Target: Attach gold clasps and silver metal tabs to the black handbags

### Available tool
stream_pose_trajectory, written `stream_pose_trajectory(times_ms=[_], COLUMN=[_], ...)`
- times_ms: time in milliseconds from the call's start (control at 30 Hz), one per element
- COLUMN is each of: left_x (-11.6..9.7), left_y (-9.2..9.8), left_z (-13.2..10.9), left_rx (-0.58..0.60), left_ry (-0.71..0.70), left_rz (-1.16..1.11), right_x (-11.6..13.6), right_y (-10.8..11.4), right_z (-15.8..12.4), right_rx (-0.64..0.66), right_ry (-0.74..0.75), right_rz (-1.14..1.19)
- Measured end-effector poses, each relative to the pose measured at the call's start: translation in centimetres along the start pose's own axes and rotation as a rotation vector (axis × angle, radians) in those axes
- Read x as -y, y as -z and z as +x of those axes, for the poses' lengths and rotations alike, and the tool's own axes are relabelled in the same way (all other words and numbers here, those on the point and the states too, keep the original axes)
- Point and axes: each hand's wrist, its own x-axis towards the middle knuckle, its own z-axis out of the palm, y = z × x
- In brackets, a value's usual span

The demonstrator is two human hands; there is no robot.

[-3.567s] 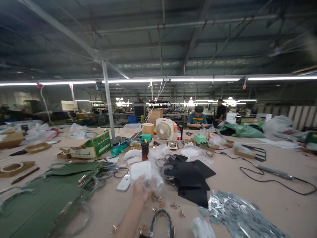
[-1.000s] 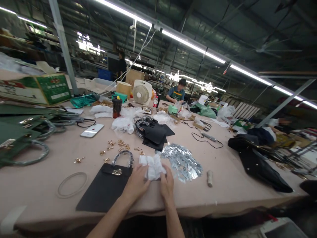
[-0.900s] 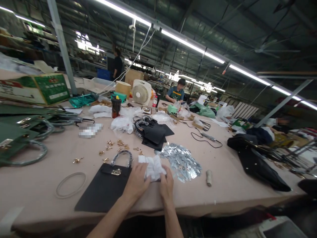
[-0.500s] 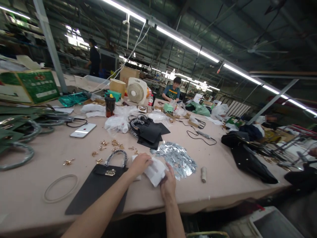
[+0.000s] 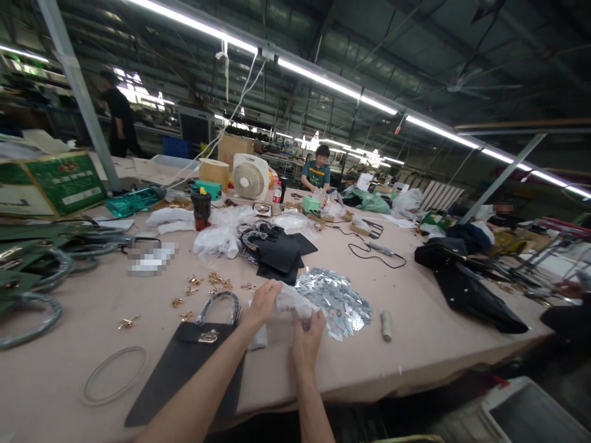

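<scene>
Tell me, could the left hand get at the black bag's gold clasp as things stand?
Probably yes: the gold clasp lies uncovered on the black bag just beside the left hand, though that hand grips the white wrapping.

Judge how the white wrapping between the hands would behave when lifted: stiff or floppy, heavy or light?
Probably floppy: the white wrapping crumples and bends between the left hand and right hand. Likely light, since it bunches up small. It looks like a soft sheet, so unlikely to roll or break.

The white wrapping (image 5: 292,299), crumpled to a soft lump, is pinched between left hand (image 5: 263,303) and right hand (image 5: 307,330), at the worktop's (image 5: 415,347) 6 o'clock.
</scene>
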Motion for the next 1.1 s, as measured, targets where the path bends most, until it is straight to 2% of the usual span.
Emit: stream_pose_trajectory(times_ms=[133, 233, 367, 467, 567, 633, 733, 800, 867, 967, 1033, 1100], left_x=[-0.6, -1.2, -1.6, -1.3, -0.6, 0.2, 1.7, 2.6, 3.2, 3.3, 2.9, 2.5], left_y=[0.0, 0.9, 3.6, 6.7, 10.3, 12.6, 16.1, 18.3, 20.0, 20.9, 20.2, 18.7], left_z=[0.1, -0.2, 0.0, 1.0, 2.3, 3.1, 3.9, 4.1, 4.0, 3.2, 2.4, 1.7], left_rx=[-0.033, -0.001, 0.038, 0.034, 0.055, 0.072, 0.085, 0.086, 0.084, 0.106, 0.153, 0.218], left_ry=[0.000, -0.032, -0.101, -0.139, -0.181, -0.198, -0.190, -0.165, -0.143, -0.133, -0.140, -0.180], left_rz=[0.027, 0.048, 0.074, 0.086, 0.076, 0.061, 0.044, 0.043, 0.040, 0.027, 0.031, 0.079], right_x=[0.5, 1.6, 3.4, 4.7, 5.6, 5.9, 6.2, 6.4, 6.4, 6.3, 6.3, 6.3], right_y=[0.1, 0.2, 0.0, -1.0, -3.2, -5.1, -7.6, -8.9, -9.8, -11.5, -12.8, -14.2], right_z=[-0.4, -0.1, 1.8, 3.8, 5.5, 6.4, 7.5, 8.1, 8.4, 8.2, 7.8, 7.4], right_rx=[0.013, -0.031, -0.063, 0.055, 0.215, 0.289, 0.336, 0.355, 0.377, 0.385, 0.381, 0.376], right_ry=[0.077, 0.155, 0.282, 0.272, 0.144, -0.045, -0.383, -0.538, -0.631, -0.680, -0.674, -0.657], right_rz=[-0.090, -0.222, -0.340, -0.308, -0.118, 0.138, 0.531, 0.670, 0.722, 0.736, 0.749, 0.768])
